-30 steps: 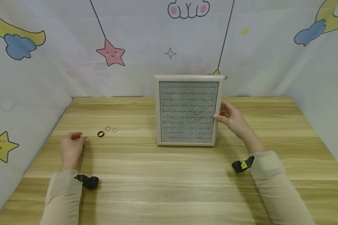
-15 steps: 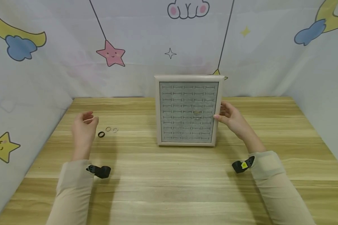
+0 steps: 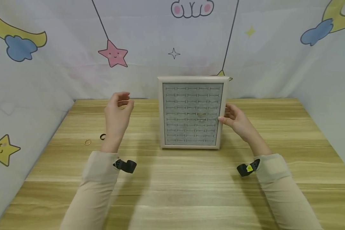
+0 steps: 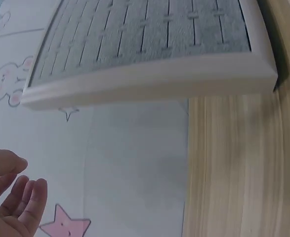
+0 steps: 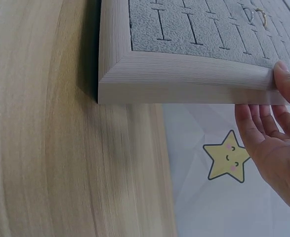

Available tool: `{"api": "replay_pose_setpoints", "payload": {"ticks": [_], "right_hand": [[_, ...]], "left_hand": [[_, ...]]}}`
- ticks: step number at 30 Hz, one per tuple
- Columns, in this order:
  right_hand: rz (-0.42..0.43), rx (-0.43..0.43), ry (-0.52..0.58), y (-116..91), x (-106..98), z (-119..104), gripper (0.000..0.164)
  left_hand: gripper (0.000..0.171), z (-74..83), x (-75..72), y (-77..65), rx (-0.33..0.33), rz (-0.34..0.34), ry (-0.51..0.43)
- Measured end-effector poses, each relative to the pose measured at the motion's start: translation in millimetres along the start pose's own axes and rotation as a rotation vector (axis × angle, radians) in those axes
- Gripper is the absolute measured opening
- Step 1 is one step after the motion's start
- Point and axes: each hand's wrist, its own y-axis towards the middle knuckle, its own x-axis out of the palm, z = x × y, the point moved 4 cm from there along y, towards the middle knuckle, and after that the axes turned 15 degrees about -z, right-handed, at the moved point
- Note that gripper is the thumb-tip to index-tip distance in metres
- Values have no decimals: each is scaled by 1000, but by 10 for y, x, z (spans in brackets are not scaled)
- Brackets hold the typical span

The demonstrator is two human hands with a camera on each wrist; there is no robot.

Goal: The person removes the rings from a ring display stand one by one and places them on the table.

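Note:
My right hand (image 3: 240,126) grips the right side of an upright ring display board (image 3: 191,135). Its thumb lies on the pale frame's front and its fingers are behind. A gold ring (image 3: 201,114) sits in the board's grey slotted pad, with a silver ring (image 3: 201,120) just below it. Left of the board, my left hand (image 3: 116,116) hovers above the table. The left wrist view shows its thumb and fingers (image 4: 34,202) apart, with nothing seen between them. A loose gold ring (image 3: 87,142) and a partly covered black ring (image 3: 103,136) lie on the table.
The wooden table (image 3: 172,191) ends at a white cloth backdrop (image 3: 143,64) printed with stars and clouds. More cloth walls stand at the left and right. Both wrists carry small black cameras on the sleeves.
My left hand has moved away from beside the loose gold ring, rightward and back toward the board. It now covers two thin rings seen earlier. The right hand and board have stayed still.

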Motion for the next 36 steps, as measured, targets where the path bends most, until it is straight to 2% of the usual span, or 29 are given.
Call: {"api": "replay_pose_setpoints", "payload": {"ticks": [3, 6, 13, 18, 24, 31, 36], "right_hand": [[-1, -1, 3, 2, -1, -2, 61], [-3, 1, 3, 0, -2, 0, 61], [-5, 0, -1, 0, 7, 0, 60], [-2, -6, -11, 4, 3, 3, 60], [-3, -1, -20, 2, 6, 21, 60], [-2, 12, -11, -2, 1, 28, 59], [-1, 5, -14, 2, 8, 9, 58]], "left_hand": [[26, 142, 199, 2, 115, -32, 9], [24, 240, 403, -17, 195, -71, 20], [21, 407, 809, -136, 268, -211, 53], [19, 451, 1073, -203, 328, -287, 163], [19, 482, 1298, -235, 348, -343, 222], [20, 556, 1457, -247, 328, -431, 238], [21, 586, 1522, -235, 335, -435, 247]]}}
